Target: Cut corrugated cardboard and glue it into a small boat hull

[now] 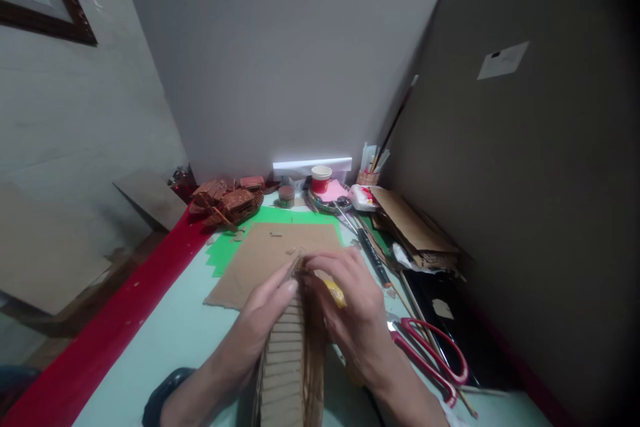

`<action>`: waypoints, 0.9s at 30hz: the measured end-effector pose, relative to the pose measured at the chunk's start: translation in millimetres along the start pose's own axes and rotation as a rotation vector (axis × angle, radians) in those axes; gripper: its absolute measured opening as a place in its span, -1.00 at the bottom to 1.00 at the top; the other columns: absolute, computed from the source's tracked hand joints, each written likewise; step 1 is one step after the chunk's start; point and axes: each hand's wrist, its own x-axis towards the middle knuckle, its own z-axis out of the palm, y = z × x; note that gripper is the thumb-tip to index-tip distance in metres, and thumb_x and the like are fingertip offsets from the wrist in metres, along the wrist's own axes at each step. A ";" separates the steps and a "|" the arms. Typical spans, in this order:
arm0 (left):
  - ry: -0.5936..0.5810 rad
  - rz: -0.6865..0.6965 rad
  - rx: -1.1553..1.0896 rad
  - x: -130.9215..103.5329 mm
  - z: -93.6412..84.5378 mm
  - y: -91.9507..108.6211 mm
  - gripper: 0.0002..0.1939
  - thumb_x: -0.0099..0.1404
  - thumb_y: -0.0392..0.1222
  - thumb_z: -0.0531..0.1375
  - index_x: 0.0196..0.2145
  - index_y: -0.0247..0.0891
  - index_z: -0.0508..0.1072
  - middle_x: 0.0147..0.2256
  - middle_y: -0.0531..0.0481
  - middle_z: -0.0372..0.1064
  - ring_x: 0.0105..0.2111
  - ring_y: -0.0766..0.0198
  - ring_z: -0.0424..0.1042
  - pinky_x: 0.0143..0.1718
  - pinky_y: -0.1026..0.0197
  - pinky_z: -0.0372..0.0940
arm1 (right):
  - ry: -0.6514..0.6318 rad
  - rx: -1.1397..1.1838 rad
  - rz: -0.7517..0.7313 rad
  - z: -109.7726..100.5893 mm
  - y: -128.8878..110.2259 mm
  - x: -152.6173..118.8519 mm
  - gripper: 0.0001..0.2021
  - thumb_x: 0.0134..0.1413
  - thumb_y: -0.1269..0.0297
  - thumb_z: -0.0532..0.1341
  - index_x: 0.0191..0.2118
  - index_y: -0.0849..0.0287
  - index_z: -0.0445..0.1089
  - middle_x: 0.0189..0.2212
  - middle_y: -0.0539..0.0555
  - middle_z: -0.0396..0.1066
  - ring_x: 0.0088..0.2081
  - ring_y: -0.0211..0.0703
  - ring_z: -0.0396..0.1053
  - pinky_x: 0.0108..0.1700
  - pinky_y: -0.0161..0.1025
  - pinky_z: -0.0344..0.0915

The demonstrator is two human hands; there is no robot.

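A long, narrow cardboard model (pixel 286 361) with a ribbed top runs from the bottom edge up to both my hands. My left hand (pixel 267 303) is closed round its far end from the left, the thumb lying along the top. From the right, my right hand (pixel 350 300) has its fingers bent over the same end, the fingertips pressed close to a small piece there that I cannot make out. Something yellow (pixel 334 292) shows partly behind the right hand. Under and beyond the hands lies a flat cardboard sheet (pixel 280 253) with small scraps on it.
Red-handled scissors (pixel 435 353) lie at the right, near a black tablet-like slab (pixel 460 333). A black-handled tool (pixel 373 257) and stacked cardboard (pixel 415 223) are beyond. Brown model boats (pixel 233 203), a paint jar (pixel 286 197) and a red cup (pixel 321 180) stand at the back.
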 end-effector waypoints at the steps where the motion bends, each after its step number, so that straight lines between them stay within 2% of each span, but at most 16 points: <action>1: -0.011 -0.003 -0.010 0.0 0.2 -0.4 -0.50 0.38 -0.04 0.20 0.24 -0.13 0.39 0.23 -0.01 0.36 0.29 0.01 0.21 0.27 0.13 0.13 | 0.000 -0.012 -0.003 0.2 -0.8 0.1 -0.81 0.25 0.61 0.17 -0.13 0.19 0.39 -0.19 0.17 0.50 -0.18 -0.05 0.35 -0.12 -0.12 0.32; 6: -0.011 -0.018 -0.056 -0.5 -0.4 -1.8 -0.51 0.39 -0.05 0.20 0.24 -0.12 0.38 0.26 0.02 0.33 0.33 0.04 0.14 0.31 0.13 0.07 | -0.007 -0.090 -0.058 2.4 -5.1 -3.7 -0.82 0.24 0.61 0.16 -0.18 0.19 0.34 -0.27 0.16 0.50 -0.27 -0.05 0.32 -0.19 -0.09 0.26; 11: 0.022 0.003 0.040 -3.1 -1.8 0.0 -0.53 0.34 0.01 0.23 0.18 -0.07 0.45 0.25 0.03 0.35 0.34 0.00 0.11 0.33 0.09 0.00 | -0.016 -0.144 -0.065 3.7 -10.7 -8.1 -0.88 0.24 0.55 0.16 -0.20 0.20 0.32 -0.40 0.14 0.45 -0.38 -0.05 0.32 -0.29 -0.11 0.20; 14: 0.038 -0.003 0.057 -4.9 -2.0 -1.1 -0.52 0.32 0.04 0.25 0.16 -0.04 0.47 0.27 0.04 0.31 0.36 0.00 0.07 0.36 0.08 -0.07 | -0.004 -0.145 -0.063 1.5 -12.9 -7.9 -0.84 0.24 0.57 0.13 -0.15 0.19 0.32 -0.37 0.14 0.49 -0.37 -0.05 0.38 -0.25 -0.09 0.24; 17: 0.037 -0.034 -0.021 -3.8 -3.1 -4.3 -0.52 0.32 0.04 0.25 0.18 -0.03 0.46 0.29 0.04 0.28 0.37 0.02 0.05 0.36 0.07 -0.07 | -0.045 -0.143 -0.064 0.0 -11.9 -6.6 -0.82 0.28 0.56 0.10 -0.09 0.20 0.29 -0.28 0.19 0.52 -0.28 -0.03 0.44 -0.21 -0.09 0.31; 20: 0.019 -0.060 -0.071 -1.3 -5.8 -6.6 -0.52 0.33 0.04 0.23 0.19 0.01 0.44 0.31 0.07 0.25 0.38 0.04 0.00 0.36 0.09 -0.05 | -0.083 -0.124 -0.058 0.4 -9.2 -5.7 -0.85 0.31 0.56 0.08 -0.10 0.21 0.28 -0.28 0.21 0.50 -0.28 -0.03 0.45 -0.26 -0.14 0.36; 24: 0.028 -0.021 0.079 -0.2 -6.3 -4.2 -0.53 0.32 0.04 0.25 0.17 0.01 0.46 0.32 0.11 0.23 0.39 0.11 -0.03 0.37 0.16 -0.11 | -0.084 -0.089 -0.059 -0.1 -8.5 -6.1 -0.83 0.31 0.58 0.06 -0.07 0.22 0.26 -0.24 0.24 0.48 -0.25 -0.05 0.45 -0.25 -0.17 0.42; 27: 0.011 -0.009 0.068 -1.5 -0.8 0.3 -0.54 0.30 0.03 0.27 0.14 -0.02 0.49 0.30 0.06 0.27 0.38 0.08 0.01 0.37 0.14 -0.12 | -0.076 -0.080 -0.054 -2.0 -11.0 -7.0 -0.80 0.31 0.58 0.06 -0.04 0.20 0.25 -0.23 0.23 0.47 -0.24 -0.06 0.45 -0.24 -0.18 0.43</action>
